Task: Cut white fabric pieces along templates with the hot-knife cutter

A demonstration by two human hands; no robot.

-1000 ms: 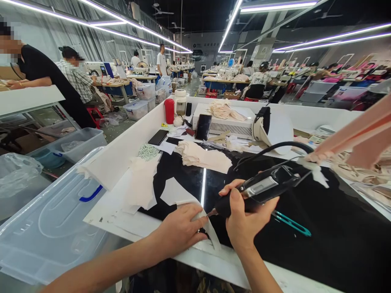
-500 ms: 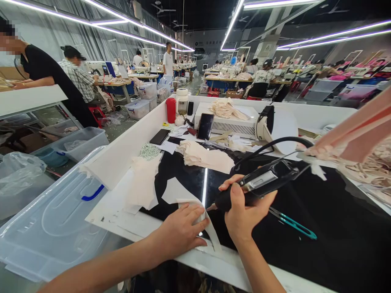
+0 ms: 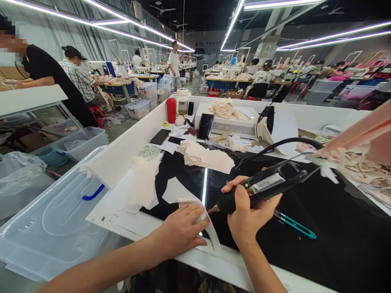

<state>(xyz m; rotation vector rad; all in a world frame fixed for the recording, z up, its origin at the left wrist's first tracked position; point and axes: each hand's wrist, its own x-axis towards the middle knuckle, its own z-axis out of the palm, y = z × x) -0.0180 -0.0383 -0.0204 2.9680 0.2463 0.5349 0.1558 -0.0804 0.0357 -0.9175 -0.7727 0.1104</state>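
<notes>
Workshop hall, strip lights [image 3: 269, 5] overhead, rows of sewing tables well beyond the fingers. Bench top near the fingers: a black panel [image 3: 336, 228] with a white border, and a streak of light reflected in it.

Left hand [image 3: 183, 228]: palm down, fingers nearly straight and only slightly parted, thumb out toward the right; not closed round anything, fingertips resting on the white piece [image 3: 175, 190]. Piece runs out from under these fingers both ways: a broad end beyond them, a narrow curved end on the near right side.

Right hand [image 3: 252, 215]: fingers and thumb wrapped round a black tool [image 3: 264, 183], firm hold, no gap seen. Its narrow tip points left, just beside the left fingertips and the piece's edge; cannot tell whether it touches. Cable [image 3: 284, 140] arches beyond the right fingers.

Right of the right fingers, a teal item [image 3: 297, 226] lies flat, one end hidden behind the hand. Beyond the left fingers, a pale pile [image 3: 206, 156]; to their far left, more pale cloth [image 3: 143, 183] with a coil of string [image 3: 150, 151] above. Farther off from both hands: flat phone [image 3: 160, 137], propped phone [image 3: 205, 126], red cup [image 3: 171, 110], jar [image 3: 182, 101].
</notes>
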